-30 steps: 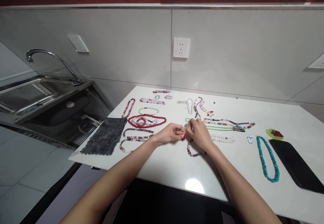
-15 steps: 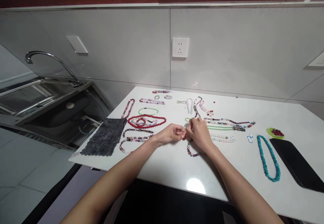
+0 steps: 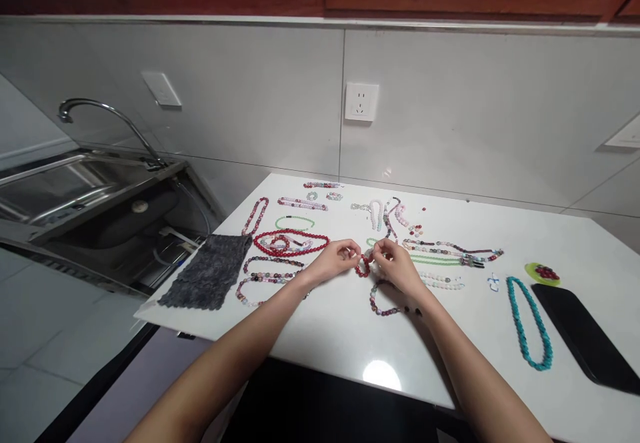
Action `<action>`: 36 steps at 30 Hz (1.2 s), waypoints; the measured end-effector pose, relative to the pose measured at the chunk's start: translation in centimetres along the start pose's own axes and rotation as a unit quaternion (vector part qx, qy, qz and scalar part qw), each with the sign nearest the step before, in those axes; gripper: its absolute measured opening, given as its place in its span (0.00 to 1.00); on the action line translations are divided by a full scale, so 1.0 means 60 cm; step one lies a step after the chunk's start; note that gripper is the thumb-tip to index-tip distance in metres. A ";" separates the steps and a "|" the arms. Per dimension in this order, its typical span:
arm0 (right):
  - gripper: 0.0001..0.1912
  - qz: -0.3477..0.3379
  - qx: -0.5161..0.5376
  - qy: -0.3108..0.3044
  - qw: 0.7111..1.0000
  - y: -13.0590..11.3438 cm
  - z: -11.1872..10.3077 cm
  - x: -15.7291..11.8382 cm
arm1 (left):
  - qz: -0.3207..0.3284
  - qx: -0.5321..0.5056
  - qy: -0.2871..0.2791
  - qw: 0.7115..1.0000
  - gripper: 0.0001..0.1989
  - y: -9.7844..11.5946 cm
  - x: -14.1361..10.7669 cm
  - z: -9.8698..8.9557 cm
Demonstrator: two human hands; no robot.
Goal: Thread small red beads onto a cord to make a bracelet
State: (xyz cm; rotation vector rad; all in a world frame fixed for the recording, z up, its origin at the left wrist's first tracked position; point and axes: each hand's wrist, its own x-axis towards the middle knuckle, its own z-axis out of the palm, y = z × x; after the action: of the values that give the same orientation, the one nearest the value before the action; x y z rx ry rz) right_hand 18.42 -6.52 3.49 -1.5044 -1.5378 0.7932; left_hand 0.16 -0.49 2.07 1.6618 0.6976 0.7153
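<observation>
A short strand of red beads hangs in a small loop between my hands, over the middle of the white table. My left hand is closed in a pinch at the strand's left end. At the other end my right hand pinches with thumb and forefinger, its remaining fingers curled. Any thread at the fingertips is too fine to make out. Below my right hand lies a dark multicoloured bead string, partly covered by my wrist. A red bead necklace rests left of my hands, around smaller strands.
A grey cloth covers the table's left end, near a sink. To the right are a turquoise necklace, a black phone and a green dish of red beads. Loose beads and several strands lie toward the wall.
My hands have drawn slightly apart, and more of the red bead strand now shows between them. The right hand's fingers have turned toward the left. The view has shifted a little.
</observation>
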 end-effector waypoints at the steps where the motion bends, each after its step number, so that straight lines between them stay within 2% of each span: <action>1: 0.05 0.008 0.013 -0.002 1.000 0.001 -0.001 0.000 | 0.003 0.011 -0.006 1.000 0.11 0.000 -0.001 0.001; 4: 0.05 0.006 0.009 0.005 1.000 0.001 0.000 -0.001 | 0.026 0.053 -0.003 0.998 0.08 -0.001 -0.001 0.004; 7: 0.05 -0.010 0.013 -0.005 1.000 -0.002 0.001 -0.002 | 0.054 0.110 0.049 0.991 0.06 -0.007 0.001 0.003; 10: 0.05 -0.017 0.020 -0.005 1.000 -0.003 0.003 -0.001 | 0.042 0.127 0.076 0.988 0.07 -0.014 0.003 -0.001; 14: 0.06 -0.004 0.036 -0.013 0.999 0.000 0.005 0.002 | 0.018 0.085 0.039 0.995 0.14 -0.017 0.000 -0.006; 18: 0.07 -0.005 0.033 0.002 0.999 0.003 0.006 0.003 | 0.045 0.085 0.010 0.995 0.18 -0.009 -0.004 -0.003; 24: 0.07 0.009 0.062 -0.011 0.998 0.003 0.008 0.004 | 0.098 0.127 0.050 0.986 0.16 -0.004 -0.002 0.013; 28: 0.06 0.018 0.074 -0.012 0.997 0.004 0.007 0.003 | 0.130 0.143 0.064 0.979 0.08 0.000 0.000 0.019; 33: 0.06 0.015 0.079 -0.014 0.997 0.002 0.006 0.002 | 0.135 0.137 0.052 0.980 0.07 0.003 0.000 0.020; 36: 0.06 0.008 0.083 -0.007 0.997 -0.003 0.005 0.002 | 0.125 0.109 0.068 0.984 0.07 0.001 0.000 0.020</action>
State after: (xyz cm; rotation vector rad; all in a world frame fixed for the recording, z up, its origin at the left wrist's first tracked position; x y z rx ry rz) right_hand 18.09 -6.39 3.50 -1.3931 -1.4354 0.9184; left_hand 1.09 -1.22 1.94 1.9383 0.6884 0.9655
